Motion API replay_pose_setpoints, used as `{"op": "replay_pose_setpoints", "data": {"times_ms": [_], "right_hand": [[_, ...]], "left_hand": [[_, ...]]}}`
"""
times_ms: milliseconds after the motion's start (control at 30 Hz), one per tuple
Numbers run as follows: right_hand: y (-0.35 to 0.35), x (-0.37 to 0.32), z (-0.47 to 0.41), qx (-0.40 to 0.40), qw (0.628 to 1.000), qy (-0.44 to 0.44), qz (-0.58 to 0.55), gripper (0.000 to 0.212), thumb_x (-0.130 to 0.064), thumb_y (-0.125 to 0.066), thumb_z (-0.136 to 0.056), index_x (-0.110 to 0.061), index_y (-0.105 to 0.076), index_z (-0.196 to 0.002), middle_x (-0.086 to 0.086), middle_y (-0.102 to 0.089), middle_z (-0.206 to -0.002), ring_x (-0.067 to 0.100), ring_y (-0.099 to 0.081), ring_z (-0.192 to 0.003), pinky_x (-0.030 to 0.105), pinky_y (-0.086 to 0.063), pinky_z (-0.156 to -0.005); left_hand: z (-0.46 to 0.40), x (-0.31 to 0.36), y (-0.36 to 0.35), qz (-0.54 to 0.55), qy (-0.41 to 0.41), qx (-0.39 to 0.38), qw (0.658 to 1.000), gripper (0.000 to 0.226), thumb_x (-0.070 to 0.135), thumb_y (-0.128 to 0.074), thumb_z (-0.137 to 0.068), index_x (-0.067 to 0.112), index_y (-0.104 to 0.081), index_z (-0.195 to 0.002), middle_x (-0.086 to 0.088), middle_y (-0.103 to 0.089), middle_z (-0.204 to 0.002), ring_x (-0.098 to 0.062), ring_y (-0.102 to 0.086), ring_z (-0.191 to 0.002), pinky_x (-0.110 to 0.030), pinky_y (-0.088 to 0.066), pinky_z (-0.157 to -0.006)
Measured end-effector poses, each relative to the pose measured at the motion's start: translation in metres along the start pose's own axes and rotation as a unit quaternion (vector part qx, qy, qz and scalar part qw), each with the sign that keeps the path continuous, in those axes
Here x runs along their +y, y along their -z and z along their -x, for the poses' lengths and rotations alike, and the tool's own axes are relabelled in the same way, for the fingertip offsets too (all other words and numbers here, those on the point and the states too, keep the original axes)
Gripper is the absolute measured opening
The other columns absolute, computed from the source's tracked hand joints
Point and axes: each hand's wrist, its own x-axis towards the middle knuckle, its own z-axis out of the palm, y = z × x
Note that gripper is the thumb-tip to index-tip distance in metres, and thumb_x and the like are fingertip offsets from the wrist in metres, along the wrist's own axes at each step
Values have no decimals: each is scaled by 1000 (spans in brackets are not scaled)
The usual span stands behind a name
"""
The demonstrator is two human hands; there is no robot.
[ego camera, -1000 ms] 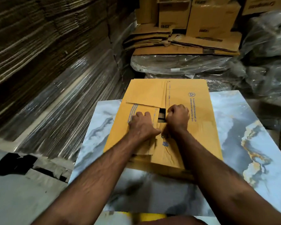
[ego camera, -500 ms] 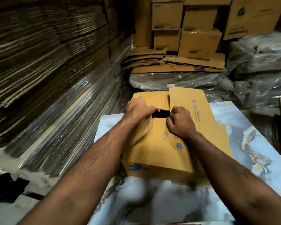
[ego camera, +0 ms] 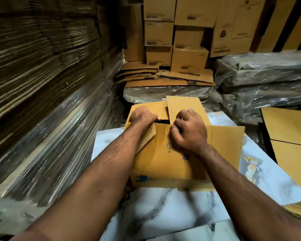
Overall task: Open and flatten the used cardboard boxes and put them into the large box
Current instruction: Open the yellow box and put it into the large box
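A yellow-brown cardboard box (ego camera: 163, 164) with blue print stands on the marble-patterned table (ego camera: 163, 211), its top flaps partly lifted and a dark gap showing between them. My left hand (ego camera: 142, 115) grips the left flap at the gap, fingers curled over its edge. My right hand (ego camera: 189, 131) grips the edge of the near flap, fingers curled into the opening. The far right flap (ego camera: 184, 105) stands tilted up behind my right hand. The large box named in the task cannot be identified.
Tall stacks of flattened cardboard (ego camera: 42, 66) wrapped in plastic fill the left. Stacked boxes (ego camera: 181, 40) and flat sheets (ego camera: 163, 77) stand behind. Plastic-wrapped bundles (ego camera: 264, 80) lie at the right. A flat cardboard sheet (ego camera: 288, 136) lies beside the table on the right.
The flaps have been pulled up and apart, widening the gap. My left hand moved to the far left flap; my right hand stayed at the near flap's edge. The view tilted up.
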Motion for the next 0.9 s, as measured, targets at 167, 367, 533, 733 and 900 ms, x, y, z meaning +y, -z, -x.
{"op": "replay_pose_setpoints", "data": {"times_ms": [167, 367, 533, 733, 900], "right_hand": [[30, -29, 17, 34, 999, 39, 3, 24, -30, -60, -81, -9, -62, -69, 7, -58, -83, 25, -50, -76, 37, -39, -62], [52, -54, 44, 42, 997, 53, 28, 23, -30, -57, -82, -12, -56, -68, 5, -58, -72, 25, -51, -65, 35, -35, -56], [57, -67, 49, 47, 998, 36, 23, 21, -29, -56, -78, -14, -53, -65, 4, -54, -66, 26, -51, -61, 34, -32, -54], [69, -84, 76, 49, 997, 51, 14, 18, -26, -54, -78, -13, -55, -66, 3, -54, -65, 27, -49, -59, 35, -33, -55], [69, -79, 99, 12, 999, 21, 23, 18, -28, -52, -79, -13, -60, -72, 2, -58, -68, 28, -55, -62, 36, -37, -55]], "left_hand": [[2, -6, 2, 50, 32, -8, 998, 44, 45, -68, -84, 11, -65, -111, -9, -64, -111, -27, -59, -98, -34, -48, -79], [1, -15, 3, 72, 4, -228, 971, 76, 64, -52, -91, 8, -46, -143, -15, -45, -149, -34, -48, -131, -48, -42, -109], [26, -47, 6, 190, -8, -324, 927, 81, 81, -37, -85, 29, -43, -147, -9, -40, -153, -31, -41, -136, -53, -32, -114], [32, -46, 1, 154, 0, -250, 956, 74, 57, -54, -94, 10, -41, -149, -13, -46, -144, -31, -51, -124, -41, -45, -99], [44, -50, -14, 58, -59, -383, 920, 50, 33, -42, -106, 2, -40, -146, -12, -50, -140, -21, -56, -110, -26, -53, -74]]}}
